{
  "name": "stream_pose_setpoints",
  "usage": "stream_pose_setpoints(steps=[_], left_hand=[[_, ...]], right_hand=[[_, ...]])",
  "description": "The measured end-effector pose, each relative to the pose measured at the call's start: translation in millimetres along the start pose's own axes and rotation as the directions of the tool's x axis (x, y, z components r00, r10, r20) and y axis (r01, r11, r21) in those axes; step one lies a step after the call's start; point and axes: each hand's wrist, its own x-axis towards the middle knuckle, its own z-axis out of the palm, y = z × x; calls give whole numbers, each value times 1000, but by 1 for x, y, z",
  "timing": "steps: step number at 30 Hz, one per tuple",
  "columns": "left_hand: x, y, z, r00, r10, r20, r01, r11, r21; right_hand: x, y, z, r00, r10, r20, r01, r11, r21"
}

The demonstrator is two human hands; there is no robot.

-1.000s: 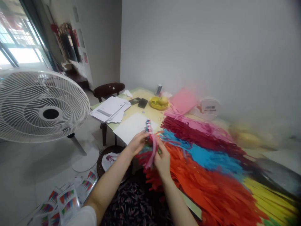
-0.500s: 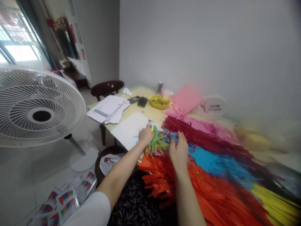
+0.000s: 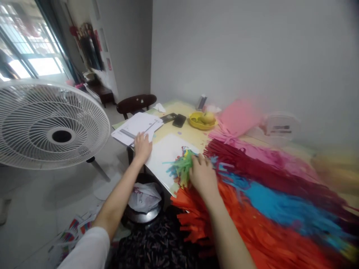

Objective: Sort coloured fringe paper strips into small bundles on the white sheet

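My left hand (image 3: 143,147) reaches over the near edge of a stack of printed papers (image 3: 141,125), its fingers stretched out and holding nothing. A white sheet (image 3: 162,151) lies on the table just right of it. My right hand (image 3: 204,173) curls its fingers on a bundle of green, blue and yellow paper strips (image 3: 183,166) at the sheet's right side. Its fingertips are partly hidden among the strips. Orange strips (image 3: 241,228) spread below this hand, with blue strips (image 3: 269,198) and dark red strips (image 3: 252,164) to its right.
Pink strips (image 3: 260,151) and a pink sheet (image 3: 238,116) lie toward the wall. A yellow bowl (image 3: 193,122) of fruit and a black phone (image 3: 179,120) sit farther back. A white fan (image 3: 92,112) stands at left. Below the table edge is a plastic bag (image 3: 144,198) on a stool.
My left hand has let go of the strip bundle and moved left to the paper stack. My right hand has shifted onto the green strips. The view has turned slightly left.
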Motion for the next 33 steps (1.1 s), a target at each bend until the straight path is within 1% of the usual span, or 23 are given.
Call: stream_pose_setpoints(steps=[2,3,5,6,8,10,13,15,16,17,18,19,20,22,24,26,27,28,29,30,31,32,33], left_hand=[[12,-26,-11,998,-60,-6,60,994,87],[16,-35,-14,997,-83,6,81,989,121],[23,-46,-15,993,-106,46,97,980,171],[26,-47,-16,992,-107,66,93,978,189],[31,-46,-20,990,-102,95,80,974,212],[34,-41,-31,991,-95,97,72,972,223],[25,-30,-59,996,-78,32,69,972,225],[-2,-19,-74,997,-38,-72,53,976,211],[-23,-12,-77,992,-7,-128,32,979,200],[-49,-5,-77,969,76,-236,-42,988,147],[-79,3,-72,938,186,-293,-162,981,104],[-111,11,-64,901,294,-320,-289,955,63],[-143,18,-54,855,402,-328,-419,908,20],[-200,30,-32,785,533,-315,-585,806,-95],[-238,36,-17,746,626,-227,-665,718,-206],[-254,39,-16,683,714,-153,-721,625,-300],[-255,40,-20,663,731,-159,-733,592,-336],[-252,42,-26,670,717,-193,-727,581,-366],[-246,44,-34,706,666,-241,-698,597,-396],[-239,48,-41,758,590,-280,-648,627,-432],[-231,53,-47,812,511,-283,-581,660,-477],[-224,58,-52,857,451,-247,-510,679,-528],[-217,64,-55,887,419,-193,-448,683,-578]], right_hand=[[-4,-16,-27,994,-26,-109,25,1000,-6],[-7,-26,-39,978,-67,-199,70,998,9],[-19,-47,-56,928,-160,-335,196,978,76],[-27,-57,-59,911,-190,-365,249,961,121],[-45,-75,-56,913,-218,-344,304,927,219],[-62,-88,-46,934,-220,-280,308,894,324],[-78,-98,-29,975,-148,-164,214,813,542],[-79,-100,-26,998,-28,-48,54,674,737],[-78,-101,-27,999,37,19,-36,560,828],[-76,-102,-30,992,95,77,-111,425,899],[-73,-102,-35,982,145,119,-157,289,944],[-70,-101,-40,972,187,138,-172,175,970],[-69,-99,-46,963,230,141,-167,96,981],[-71,-88,-58,921,364,137,-163,42,986],[-85,-69,-69,822,555,131,-197,61,979],[-111,-42,-77,704,688,176,-288,50,956],[-127,-29,-81,664,708,238,-356,19,934],[-145,-17,-85,636,698,330,-437,-27,899],[-163,-8,-90,603,671,431,-526,-73,847],[-179,-2,-94,568,648,508,-599,-98,795],[-194,1,-98,539,631,558,-658,-98,747],[-206,0,-101,518,624,585,-701,-83,709],[-215,-3,-105,512,627,588,-724,-53,688]])
